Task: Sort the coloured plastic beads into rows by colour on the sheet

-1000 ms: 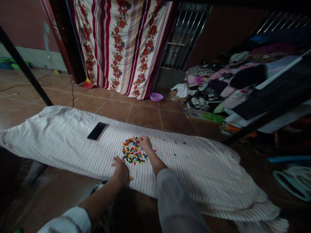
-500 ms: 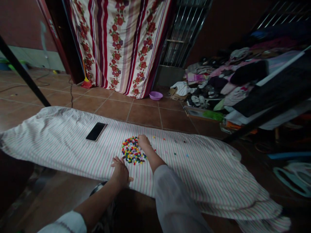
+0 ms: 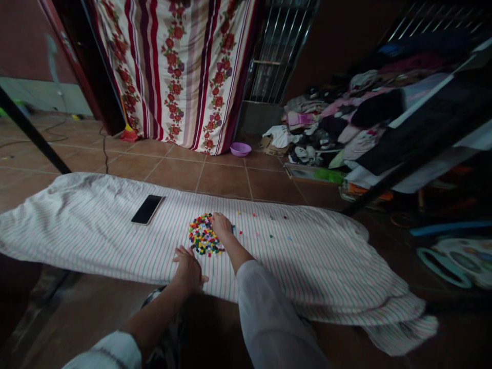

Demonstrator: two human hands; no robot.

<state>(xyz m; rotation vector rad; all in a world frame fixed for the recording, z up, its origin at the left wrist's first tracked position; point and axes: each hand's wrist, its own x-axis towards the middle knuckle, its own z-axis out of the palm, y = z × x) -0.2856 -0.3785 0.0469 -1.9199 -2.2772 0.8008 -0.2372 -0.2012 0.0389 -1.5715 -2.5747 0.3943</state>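
A round, flat pile of small bright pieces (image 3: 203, 241), which look like tiny cubes, lies on a striped cloth (image 3: 307, 256). My right hand (image 3: 222, 226) reaches over the pile's upper right part, its fingers bent down and drawn together at the pieces. Whatever is between those fingertips is hidden. My left hand (image 3: 187, 269) rests on the near side of the cloth, just below and left of the pile, with its fingers apart and nothing in them. Several single pieces are spread out to the right, among them a dark green piece (image 3: 271, 236) and a red piece (image 3: 241, 232).
A smartphone (image 3: 148, 209) lies left of the pile, on the same cloth. Beyond it, a floral curtain (image 3: 184, 77) hangs in a doorway, with a purple basin (image 3: 241, 149) by its foot. Heaped clothes (image 3: 342, 123) fill the back right. Dark poles (image 3: 34, 130) slant on both sides.
The view has shifted slightly, moving the scene left. My right hand has come a little further left over the pile. My left hand stays in about the same place on the cloth.
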